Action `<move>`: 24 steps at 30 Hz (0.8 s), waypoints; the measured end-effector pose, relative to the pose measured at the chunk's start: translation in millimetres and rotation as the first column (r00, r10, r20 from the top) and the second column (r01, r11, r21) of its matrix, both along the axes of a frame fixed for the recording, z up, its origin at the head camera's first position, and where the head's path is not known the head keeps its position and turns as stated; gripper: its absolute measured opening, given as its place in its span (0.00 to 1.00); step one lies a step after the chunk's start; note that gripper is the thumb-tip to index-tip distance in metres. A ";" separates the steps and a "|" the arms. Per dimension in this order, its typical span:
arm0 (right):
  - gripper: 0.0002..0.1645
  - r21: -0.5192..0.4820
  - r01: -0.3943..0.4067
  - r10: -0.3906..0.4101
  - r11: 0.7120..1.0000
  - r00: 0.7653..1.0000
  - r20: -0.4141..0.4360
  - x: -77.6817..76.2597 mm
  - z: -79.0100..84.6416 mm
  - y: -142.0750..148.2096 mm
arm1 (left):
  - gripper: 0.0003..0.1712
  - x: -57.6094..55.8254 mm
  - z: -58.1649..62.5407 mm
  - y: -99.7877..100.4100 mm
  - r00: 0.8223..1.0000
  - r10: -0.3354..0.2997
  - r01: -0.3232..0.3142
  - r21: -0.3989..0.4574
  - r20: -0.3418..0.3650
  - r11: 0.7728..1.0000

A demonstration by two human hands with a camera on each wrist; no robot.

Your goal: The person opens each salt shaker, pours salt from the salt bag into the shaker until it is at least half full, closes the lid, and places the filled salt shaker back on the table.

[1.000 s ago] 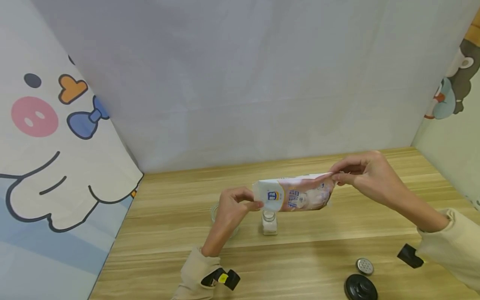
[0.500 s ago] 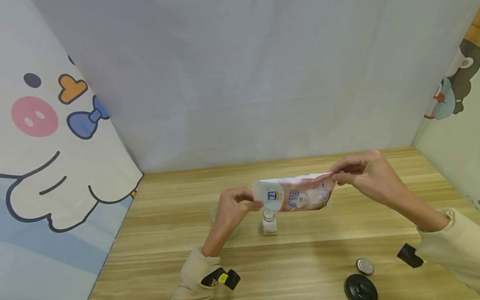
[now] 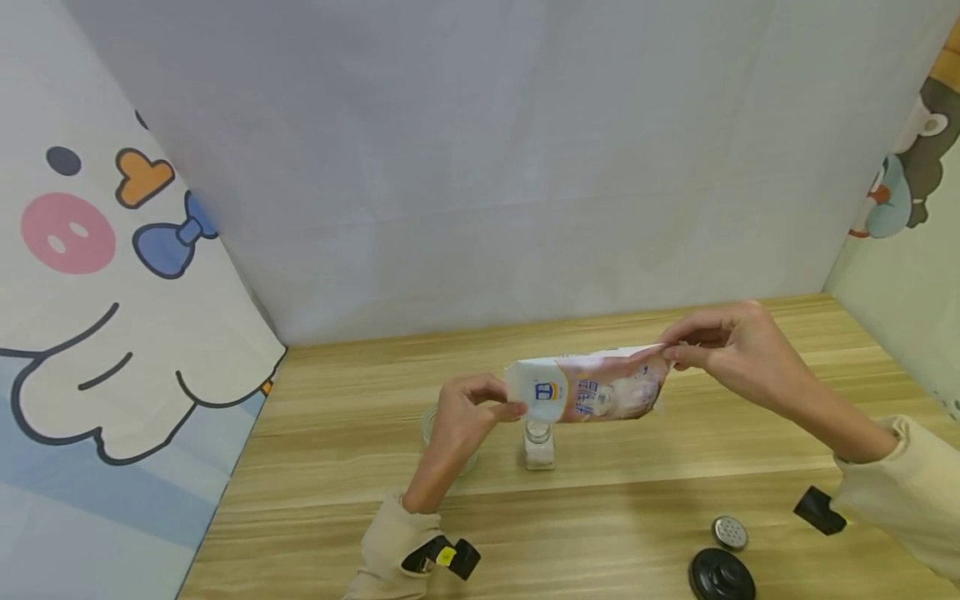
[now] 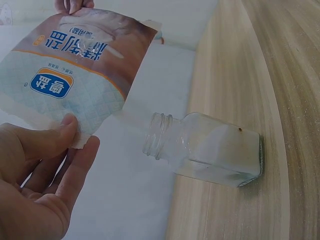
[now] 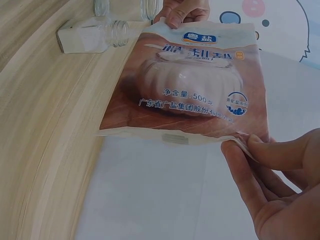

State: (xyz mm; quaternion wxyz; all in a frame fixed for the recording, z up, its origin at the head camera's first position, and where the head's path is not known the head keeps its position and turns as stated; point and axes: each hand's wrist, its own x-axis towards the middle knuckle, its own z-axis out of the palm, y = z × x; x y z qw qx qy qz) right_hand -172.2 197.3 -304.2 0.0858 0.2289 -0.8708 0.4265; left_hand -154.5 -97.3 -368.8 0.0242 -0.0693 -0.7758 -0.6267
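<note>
A printed salt bag (image 3: 592, 387) is stretched sideways between my two hands above the table. My left hand (image 3: 468, 421) pinches its lower left corner between thumb and fingers. At its upper right corner, my right hand (image 3: 731, 354) pinches the edge. Under the bag's left end stands a small glass bottle (image 3: 539, 450), uncapped and holding white salt. In the left wrist view, a faint pale streak runs from the bag's edge toward the mouth of the bottle (image 4: 220, 150). The bag (image 5: 190, 85) reads 500 g in the right wrist view.
Behind my left hand, another clear glass container (image 3: 429, 423) is partly hidden. A perforated metal shaker lid (image 3: 730, 532) and a black round cap (image 3: 722, 573) lie at the front right of the wooden table (image 3: 337, 467). A pale cloth wall (image 3: 525, 167) rises behind.
</note>
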 end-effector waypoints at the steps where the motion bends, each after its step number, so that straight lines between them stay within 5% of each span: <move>1: 0.05 -0.002 -0.001 0.001 1.000 1.000 0.000 0.0 0.0 0.0 | 0.04 0.1 0.0 -0.1 1.000 -0.001 0.001 0.002 0.001 1.000; 24: 0.06 -0.008 -0.013 0.013 1.000 1.000 -0.005 -1.2 -0.9 0.7 | 0.04 0.0 1.3 -0.8 1.000 0.004 -0.004 -0.013 -0.004 1.000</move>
